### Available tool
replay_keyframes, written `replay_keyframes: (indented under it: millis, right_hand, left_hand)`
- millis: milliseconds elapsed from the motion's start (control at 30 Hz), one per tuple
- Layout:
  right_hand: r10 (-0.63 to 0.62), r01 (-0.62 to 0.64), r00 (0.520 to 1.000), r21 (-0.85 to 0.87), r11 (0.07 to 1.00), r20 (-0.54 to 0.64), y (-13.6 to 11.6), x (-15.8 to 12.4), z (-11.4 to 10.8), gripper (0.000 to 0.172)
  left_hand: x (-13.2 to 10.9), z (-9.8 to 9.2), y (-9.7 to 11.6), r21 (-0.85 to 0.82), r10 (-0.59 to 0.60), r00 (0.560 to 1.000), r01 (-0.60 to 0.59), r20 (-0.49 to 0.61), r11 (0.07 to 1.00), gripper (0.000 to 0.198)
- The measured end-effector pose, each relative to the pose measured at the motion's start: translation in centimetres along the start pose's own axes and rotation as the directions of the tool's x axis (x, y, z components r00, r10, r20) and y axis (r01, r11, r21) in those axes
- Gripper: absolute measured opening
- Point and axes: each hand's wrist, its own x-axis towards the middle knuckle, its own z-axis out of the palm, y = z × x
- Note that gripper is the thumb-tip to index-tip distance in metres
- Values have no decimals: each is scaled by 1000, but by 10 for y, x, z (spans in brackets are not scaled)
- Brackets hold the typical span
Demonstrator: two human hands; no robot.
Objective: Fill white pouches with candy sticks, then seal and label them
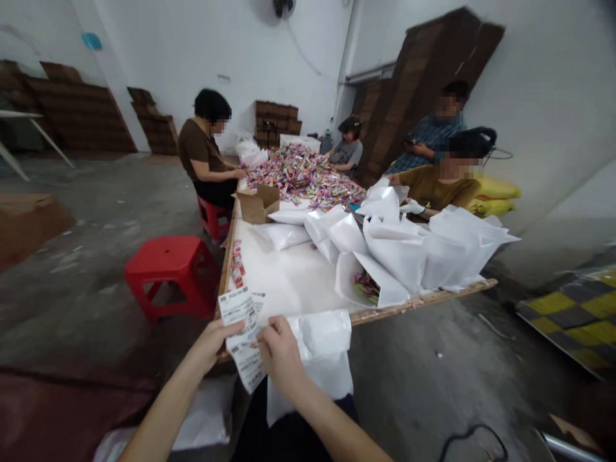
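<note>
A sheet of printed white labels (245, 321) hangs over the near left corner of the table. My left hand (216, 340) grips it by its left edge, thumb on top. Fingers curled in a pinch, my right hand (282, 353) is at the sheet's right edge; the exact spot under the fingertips is partly hidden. A folded white plastic bag (325, 333) lies beside my right hand, over the table edge and my lap. Farther right stands an open white bag (350, 282) with small colourful packets (366, 287) inside.
On the white table (303, 276) are several filled white bags (394, 244), an open cardboard box (257, 202), red packets (237, 263) and a large heap of packets (303, 170). Several people sit or stand around it. A red stool (166, 256) stands at left.
</note>
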Motion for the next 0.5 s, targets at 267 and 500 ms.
replay_keyframes:
  millis: [267, 500]
  right_hand:
    - [-21, 93, 893, 138, 986, -450, -77, 8, -142, 9]
    - [432, -237, 761, 412, 880, -484, -12, -9, -175, 55]
  left_hand:
    - [52, -33, 21, 306, 201, 955, -128, -220, 944, 37]
    - [104, -38, 36, 666, 320, 947, -216, -36, 714, 29]
